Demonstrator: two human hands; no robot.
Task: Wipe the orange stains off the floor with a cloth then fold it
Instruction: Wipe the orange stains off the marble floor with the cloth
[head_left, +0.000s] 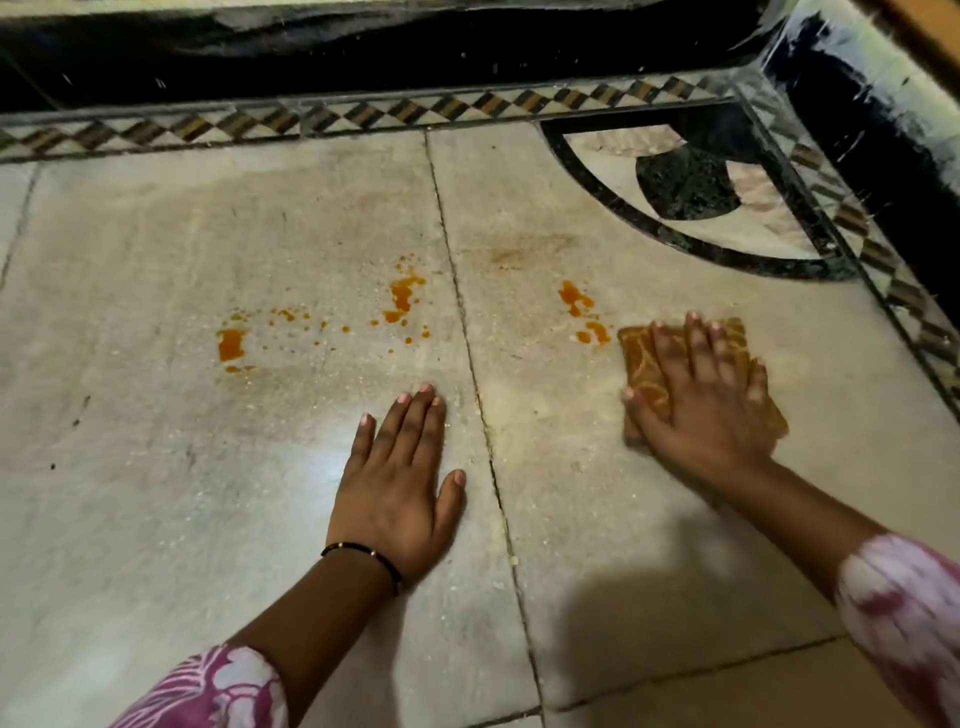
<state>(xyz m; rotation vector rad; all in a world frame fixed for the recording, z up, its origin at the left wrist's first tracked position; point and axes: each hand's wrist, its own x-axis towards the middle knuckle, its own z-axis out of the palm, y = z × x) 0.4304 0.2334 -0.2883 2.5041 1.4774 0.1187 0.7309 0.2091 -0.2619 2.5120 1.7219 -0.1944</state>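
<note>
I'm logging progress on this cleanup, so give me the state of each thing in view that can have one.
Cloth: folded into a pad, flat on the floor under the right hand.
Orange stains: unwiped, wet-looking, in three patches left of the cloth.
Right hand: open, pressing on the cloth.
Left hand: open, palm flat on the bare floor.

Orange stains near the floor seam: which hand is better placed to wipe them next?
Right hand: it presses the cloth flat, just beside the nearest stains. The left hand lies bare on the floor.
</note>
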